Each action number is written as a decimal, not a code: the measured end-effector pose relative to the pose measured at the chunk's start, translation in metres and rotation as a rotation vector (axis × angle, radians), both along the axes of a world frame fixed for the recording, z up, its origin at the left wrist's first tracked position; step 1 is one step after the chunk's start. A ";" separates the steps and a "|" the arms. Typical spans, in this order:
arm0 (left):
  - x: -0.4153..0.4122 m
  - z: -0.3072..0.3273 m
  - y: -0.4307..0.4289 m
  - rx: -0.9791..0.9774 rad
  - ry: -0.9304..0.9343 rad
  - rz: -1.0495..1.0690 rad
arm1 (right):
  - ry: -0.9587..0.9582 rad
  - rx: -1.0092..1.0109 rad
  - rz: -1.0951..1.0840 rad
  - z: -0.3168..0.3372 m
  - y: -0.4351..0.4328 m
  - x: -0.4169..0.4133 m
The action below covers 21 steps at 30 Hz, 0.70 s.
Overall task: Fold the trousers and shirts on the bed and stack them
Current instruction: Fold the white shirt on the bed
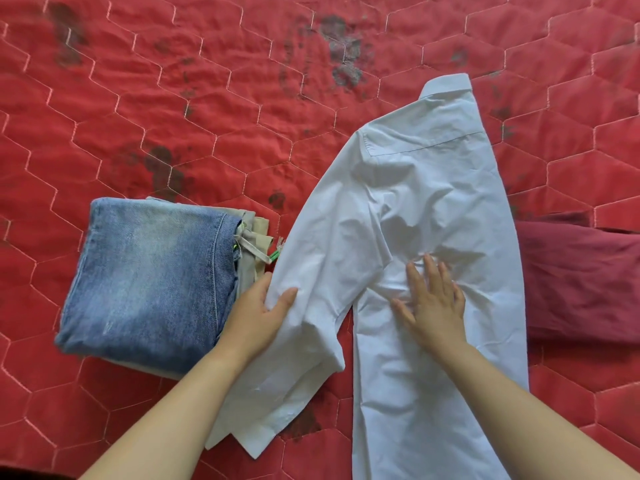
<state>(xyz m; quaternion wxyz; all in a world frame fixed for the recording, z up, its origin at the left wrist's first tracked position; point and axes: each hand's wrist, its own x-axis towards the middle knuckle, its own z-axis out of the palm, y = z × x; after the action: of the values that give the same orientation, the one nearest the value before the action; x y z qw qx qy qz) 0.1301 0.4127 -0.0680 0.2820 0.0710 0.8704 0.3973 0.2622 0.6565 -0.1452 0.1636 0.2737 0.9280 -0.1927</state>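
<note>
Right hand (433,299), grip spread flat, anchors the white shirt (433,188) on the bed (207,98); left hand (259,317) pinches its sleeve (311,348), ready for folding.

We see a thin, matt, creased white cotton-like shirt (433,209), faded blue denim jeans (149,282), and a stained red quilted bed cover (207,98).

The white shirt (433,188) lies back up on the red quilt (173,98), collar away from the person. The right hand (433,306) presses flat on its middle, fingers spread. The left hand (263,317) grips one sleeve (311,341), thumb on top. Folded jeans (149,278) sit on beige trousers (258,233), just beside that hand. A dark red garment (581,282) lies right of the shirt.
</note>
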 end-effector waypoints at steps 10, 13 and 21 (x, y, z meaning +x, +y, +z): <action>-0.015 0.065 0.009 0.075 0.059 0.081 | 0.208 -0.200 -0.122 0.065 -0.019 0.001; 0.013 0.046 -0.008 -0.088 -0.143 -0.090 | 0.139 -0.198 -0.150 0.061 -0.024 0.011; 0.032 0.022 -0.008 -0.067 0.035 -0.075 | 0.030 -0.102 -0.187 0.037 -0.035 0.054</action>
<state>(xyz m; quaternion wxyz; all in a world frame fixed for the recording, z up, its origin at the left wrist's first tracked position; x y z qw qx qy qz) 0.1622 0.4050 -0.0461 0.2836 0.1009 0.8846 0.3561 0.3165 0.6216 -0.1084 0.1447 0.3477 0.8897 -0.2582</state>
